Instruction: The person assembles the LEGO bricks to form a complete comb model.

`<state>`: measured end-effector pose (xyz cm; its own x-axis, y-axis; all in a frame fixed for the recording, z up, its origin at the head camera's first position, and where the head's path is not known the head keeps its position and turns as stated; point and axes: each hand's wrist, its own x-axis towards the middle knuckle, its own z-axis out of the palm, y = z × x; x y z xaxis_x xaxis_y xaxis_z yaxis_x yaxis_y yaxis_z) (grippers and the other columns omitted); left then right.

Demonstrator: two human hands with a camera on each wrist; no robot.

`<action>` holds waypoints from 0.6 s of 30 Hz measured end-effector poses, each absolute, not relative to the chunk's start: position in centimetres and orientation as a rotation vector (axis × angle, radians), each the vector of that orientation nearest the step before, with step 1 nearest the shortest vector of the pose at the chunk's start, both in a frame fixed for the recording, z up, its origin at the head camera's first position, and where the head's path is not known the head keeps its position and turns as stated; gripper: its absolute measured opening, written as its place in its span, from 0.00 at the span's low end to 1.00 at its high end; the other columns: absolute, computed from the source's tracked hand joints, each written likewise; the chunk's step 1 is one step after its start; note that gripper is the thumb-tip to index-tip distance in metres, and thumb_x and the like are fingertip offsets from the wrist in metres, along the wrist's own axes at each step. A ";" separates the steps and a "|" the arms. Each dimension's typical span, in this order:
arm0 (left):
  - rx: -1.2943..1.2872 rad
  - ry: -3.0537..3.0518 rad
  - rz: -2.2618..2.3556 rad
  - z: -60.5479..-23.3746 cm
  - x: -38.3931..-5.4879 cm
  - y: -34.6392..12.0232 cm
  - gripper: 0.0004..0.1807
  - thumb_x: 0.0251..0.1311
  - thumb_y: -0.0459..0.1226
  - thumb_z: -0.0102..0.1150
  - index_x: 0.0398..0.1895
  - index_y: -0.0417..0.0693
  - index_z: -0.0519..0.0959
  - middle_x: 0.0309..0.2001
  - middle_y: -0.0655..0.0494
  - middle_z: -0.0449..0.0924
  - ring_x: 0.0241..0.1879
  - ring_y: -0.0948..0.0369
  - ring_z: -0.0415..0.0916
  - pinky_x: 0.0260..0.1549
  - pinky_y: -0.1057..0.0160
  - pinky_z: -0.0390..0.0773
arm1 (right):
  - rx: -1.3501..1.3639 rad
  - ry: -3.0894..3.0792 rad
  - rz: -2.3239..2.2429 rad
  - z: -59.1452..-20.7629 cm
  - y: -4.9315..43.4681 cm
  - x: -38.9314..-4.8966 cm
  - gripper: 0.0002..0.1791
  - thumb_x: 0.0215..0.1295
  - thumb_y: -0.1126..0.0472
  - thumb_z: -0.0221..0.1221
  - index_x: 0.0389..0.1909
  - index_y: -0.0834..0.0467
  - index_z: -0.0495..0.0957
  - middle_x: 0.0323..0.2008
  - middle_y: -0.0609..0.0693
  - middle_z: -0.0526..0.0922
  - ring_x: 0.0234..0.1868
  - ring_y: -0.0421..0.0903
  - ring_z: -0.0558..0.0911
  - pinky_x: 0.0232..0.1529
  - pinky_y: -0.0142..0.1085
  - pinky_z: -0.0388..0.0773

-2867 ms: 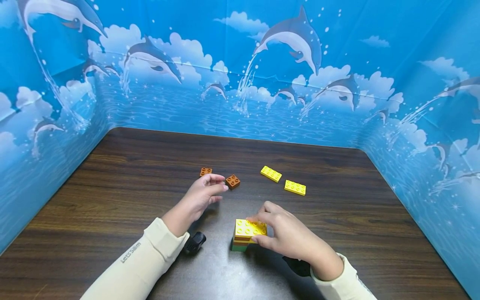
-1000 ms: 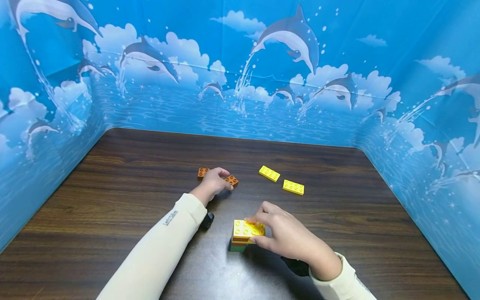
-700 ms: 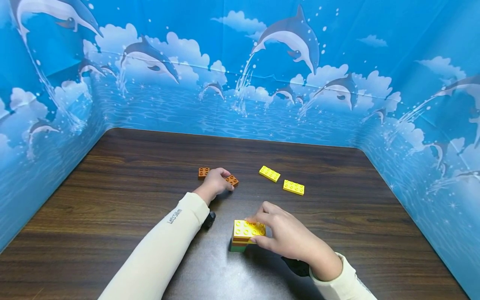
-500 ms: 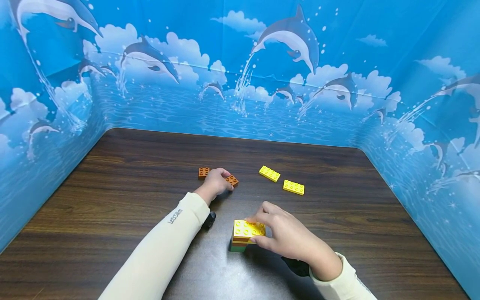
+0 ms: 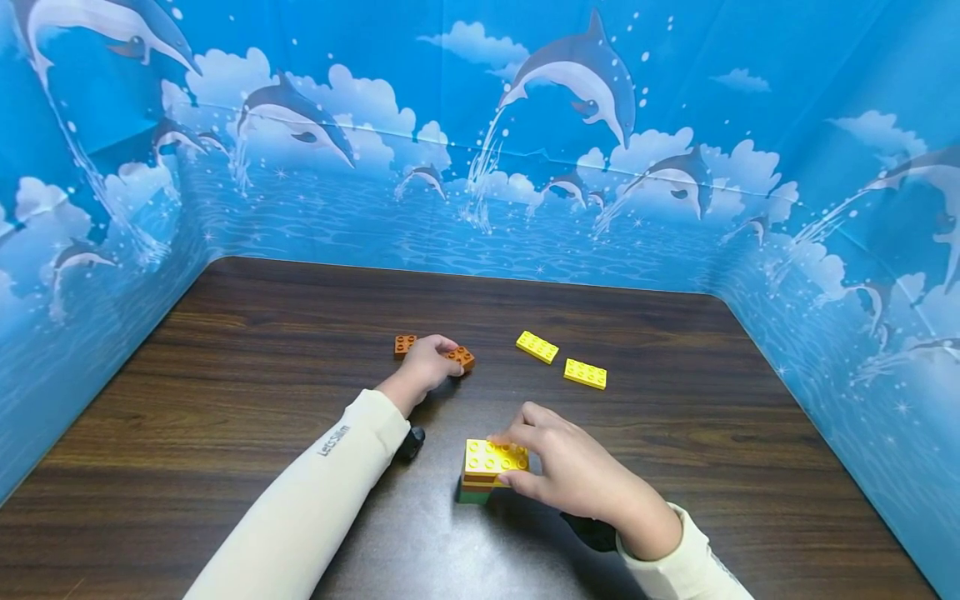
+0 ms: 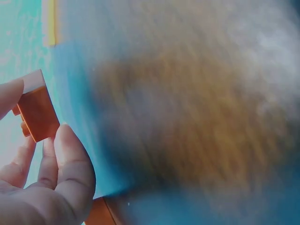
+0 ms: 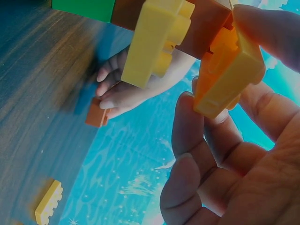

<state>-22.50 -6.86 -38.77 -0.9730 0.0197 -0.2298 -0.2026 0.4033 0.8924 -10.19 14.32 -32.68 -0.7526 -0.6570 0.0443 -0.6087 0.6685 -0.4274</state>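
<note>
My left hand [image 5: 424, 367] pinches a small orange-brown toy brick [image 5: 462, 358] between thumb and fingers; the left wrist view shows that brick [image 6: 41, 112] tilted, its studs to the left. Whether it still touches the table, I cannot tell. Nearer me, my right hand [image 5: 570, 467] holds the top of a toy-brick stack [image 5: 483, 460] by a yellow plate [image 7: 229, 70]. From the bottom, the stack has a green brick [image 7: 86, 8], a brown brick [image 7: 126, 13], a yellow plate [image 7: 150, 44], another brown brick [image 7: 204, 26] and the held plate.
A second orange-brown brick [image 5: 404, 344] lies just left of my left hand, partly covered by it. Two yellow plates [image 5: 537, 347] lie on the dark wooden table [image 5: 300, 333] farther right. A blue dolphin-print sheet [image 5: 375, 192] walls the table's back and sides.
My left hand has reached forward and right to the orange-brown brick and taken hold of it, latest shifting slightly with it. My right hand keeps its hold on the stack.
</note>
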 end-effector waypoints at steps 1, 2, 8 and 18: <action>-0.157 2.450 1.611 -38.7 -22.4 -7.0 0.23 0.57 0.25 0.60 0.58 0.37 0.72 0.60 0.40 0.70 0.55 0.47 0.70 0.48 0.53 0.73 | -1.051 2.765 -0.643 -32.7 14.3 -10.2 0.22 0.55 0.57 0.69 0.52 0.53 0.82 0.35 0.39 0.70 0.34 0.37 0.69 0.33 0.30 0.70; -0.156 2.444 1.619 -38.6 -22.4 -7.1 0.23 0.57 0.26 0.60 0.58 0.37 0.72 0.61 0.40 0.69 0.56 0.47 0.70 0.49 0.53 0.73 | -1.049 2.765 -0.641 -32.7 14.3 -10.2 0.22 0.55 0.57 0.69 0.52 0.53 0.82 0.35 0.39 0.70 0.34 0.37 0.69 0.33 0.30 0.69; -0.117 2.426 1.655 -38.2 -22.1 -7.9 0.23 0.58 0.26 0.59 0.59 0.36 0.71 0.60 0.38 0.70 0.57 0.47 0.69 0.52 0.53 0.73 | -1.048 2.766 -0.641 -32.6 14.3 -10.2 0.22 0.55 0.57 0.69 0.52 0.53 0.82 0.35 0.39 0.70 0.35 0.37 0.69 0.34 0.30 0.70; -0.074 2.394 1.708 -37.4 -20.6 -8.3 0.24 0.60 0.29 0.58 0.61 0.39 0.71 0.57 0.41 0.71 0.52 0.51 0.72 0.47 0.54 0.75 | -1.043 2.759 -0.638 -32.7 14.3 -10.2 0.22 0.55 0.56 0.69 0.53 0.52 0.82 0.35 0.39 0.70 0.34 0.37 0.69 0.33 0.30 0.69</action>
<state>-20.60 -8.32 -37.36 -0.9788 0.0749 -0.1904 -0.1556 0.3315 0.9305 -10.20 14.27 -32.67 -0.7544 -0.6556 0.0327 -0.6034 0.6729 -0.4279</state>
